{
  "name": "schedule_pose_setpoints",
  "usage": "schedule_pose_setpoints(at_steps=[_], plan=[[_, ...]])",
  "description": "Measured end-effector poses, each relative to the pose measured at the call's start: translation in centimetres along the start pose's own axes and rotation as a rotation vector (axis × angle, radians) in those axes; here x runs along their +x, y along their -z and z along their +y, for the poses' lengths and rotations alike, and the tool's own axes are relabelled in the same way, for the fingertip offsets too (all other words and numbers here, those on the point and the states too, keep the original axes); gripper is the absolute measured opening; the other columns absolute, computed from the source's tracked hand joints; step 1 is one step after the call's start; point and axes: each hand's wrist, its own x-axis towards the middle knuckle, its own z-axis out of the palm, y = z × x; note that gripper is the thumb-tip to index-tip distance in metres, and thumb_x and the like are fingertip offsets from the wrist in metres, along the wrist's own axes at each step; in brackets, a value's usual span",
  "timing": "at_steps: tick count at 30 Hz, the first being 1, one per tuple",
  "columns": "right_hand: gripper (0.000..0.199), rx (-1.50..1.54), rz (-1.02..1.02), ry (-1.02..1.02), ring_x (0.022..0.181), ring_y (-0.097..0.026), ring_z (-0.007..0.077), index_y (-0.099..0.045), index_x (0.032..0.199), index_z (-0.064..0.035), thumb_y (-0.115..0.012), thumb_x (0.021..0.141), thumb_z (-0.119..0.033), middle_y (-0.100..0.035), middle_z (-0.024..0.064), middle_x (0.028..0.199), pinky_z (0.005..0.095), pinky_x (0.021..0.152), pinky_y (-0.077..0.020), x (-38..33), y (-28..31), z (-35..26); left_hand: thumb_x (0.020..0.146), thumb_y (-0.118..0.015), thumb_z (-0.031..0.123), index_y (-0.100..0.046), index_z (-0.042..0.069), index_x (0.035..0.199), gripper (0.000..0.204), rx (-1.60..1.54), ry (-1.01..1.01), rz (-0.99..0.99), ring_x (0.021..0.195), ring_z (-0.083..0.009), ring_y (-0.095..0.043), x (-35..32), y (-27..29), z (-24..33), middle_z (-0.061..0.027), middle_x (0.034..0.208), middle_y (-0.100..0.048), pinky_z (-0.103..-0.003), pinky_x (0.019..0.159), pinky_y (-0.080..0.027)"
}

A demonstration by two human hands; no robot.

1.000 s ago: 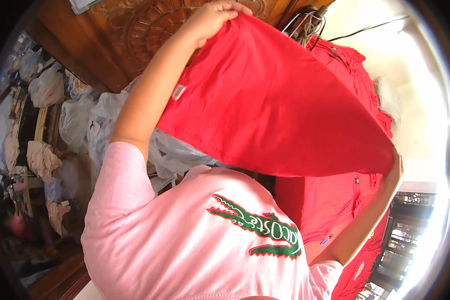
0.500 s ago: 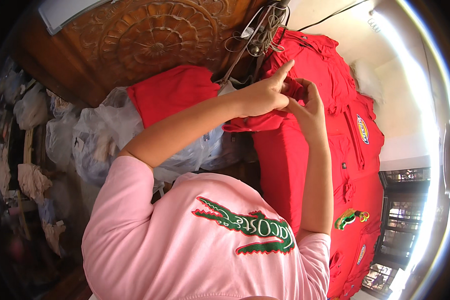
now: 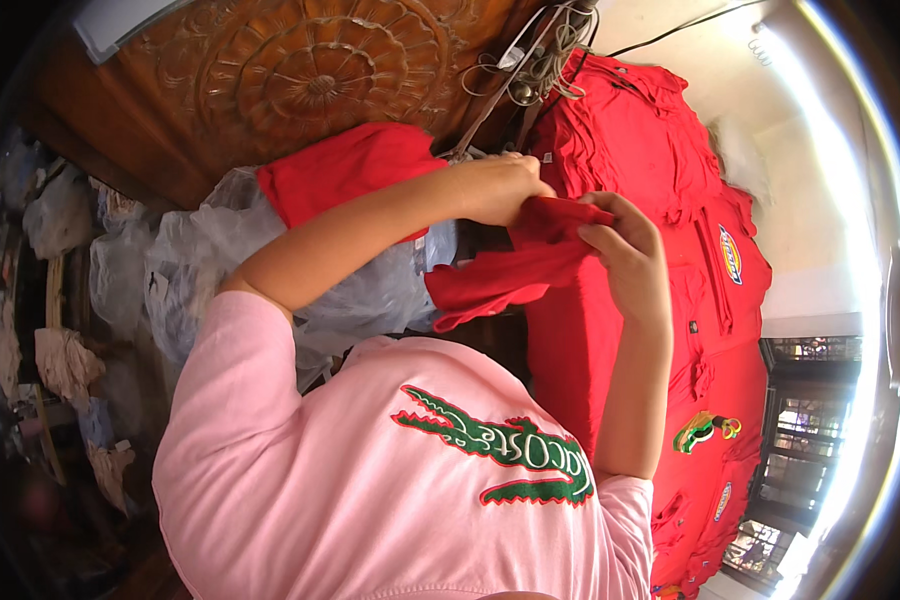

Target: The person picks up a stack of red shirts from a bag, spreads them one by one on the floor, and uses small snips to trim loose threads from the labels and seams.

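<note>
Between my two hands a red cloth piece is held up in front of the red garment pile, its loose end hanging down to the left. My left hand is closed, its curled fingers gripping the cloth's upper left part. On the other side my right hand pinches the cloth's right edge between thumb and fingers. Whether the piece is a sleeve or some other part cannot be made out.
A large stack of red garments fills the right side, with green-and-black scissors with a yellow handle lying on it. Left are clear plastic bags and a folded red cloth. Behind stand a carved wooden panel and tangled cables.
My left forefinger, stretched out before, is now curled in. My right hand has moved slightly down, and the red cloth is spread wider between the hands, with more of it hanging left.
</note>
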Motion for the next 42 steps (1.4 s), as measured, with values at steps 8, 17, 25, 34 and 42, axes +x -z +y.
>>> schedule_pose_setpoints(at_steps=[8,17,25,34,42], plan=[[0.029,-0.048,0.289,0.169,0.088,-0.063,0.0069,-0.063,0.121,0.0045,-0.062,0.093,0.005,-0.068,0.0042,0.103,0.0208,0.080,-0.0492,3.2,2.3,1.8,0.076,-0.077,0.005,-0.073,0.011,0.104,0.029,0.079,0.085,0.318,0.093,-0.0323,-0.072,-0.7,4.8,-12.6,-0.0128,0.096,-0.075,-0.043,0.078,-0.054],[0.038,-0.365,0.067,0.497,0.094,-0.064,0.0159,-0.066,0.114,-0.0032,-0.063,0.080,0.012,-0.065,0.0070,0.103,0.0286,0.083,-0.0516,5.2,-10.5,1.4,0.079,-0.063,-0.007,-0.076,0.011,0.104,0.034,0.292,0.080,0.747,0.104,-0.0282,-0.069,-12.0,11.6,-16.0,-0.0057,0.108,-0.074,-0.038,0.092,-0.054],[0.045,-0.419,-0.858,0.437,0.116,-0.063,0.0342,-0.065,0.127,-0.0086,-0.072,0.082,-0.008,-0.066,0.0161,0.121,0.0451,0.101,-0.0496,3.2,-23.6,12.4,0.086,-0.061,0.002,-0.080,0.015,0.099,0.026,0.744,0.681,0.400,0.137,-0.0324,-0.049,-30.3,-1.9,-27.6,-0.0133,0.136,-0.063,-0.054,0.118,-0.032],[0.041,-0.857,-0.420,0.151,0.115,-0.064,0.0361,-0.065,0.127,-0.0091,-0.071,0.087,-0.018,-0.066,0.0148,0.125,0.0452,0.098,-0.0512,0.1,-11.8,20.2,0.095,-0.067,0.027,-0.055,0.017,0.145,0.053,0.448,0.691,0.385,0.153,-0.0374,-0.025,-22.0,-12.9,-21.9,-0.0168,0.165,-0.029,-0.061,0.122,-0.020],[0.030,-0.822,0.584,-0.402,0.110,-0.066,0.0348,-0.069,0.118,-0.0064,-0.069,0.090,-0.017,-0.069,0.0160,0.119,0.0432,0.093,-0.0533,-18.8,9.4,20.9,0.091,-0.072,0.039,-0.019,0.021,0.164,0.092,0.474,0.979,-0.100,0.155,-0.0426,-0.018,-15.3,-22.2,-21.8,-0.0163,0.170,-0.018,-0.062,0.121,-0.021]])
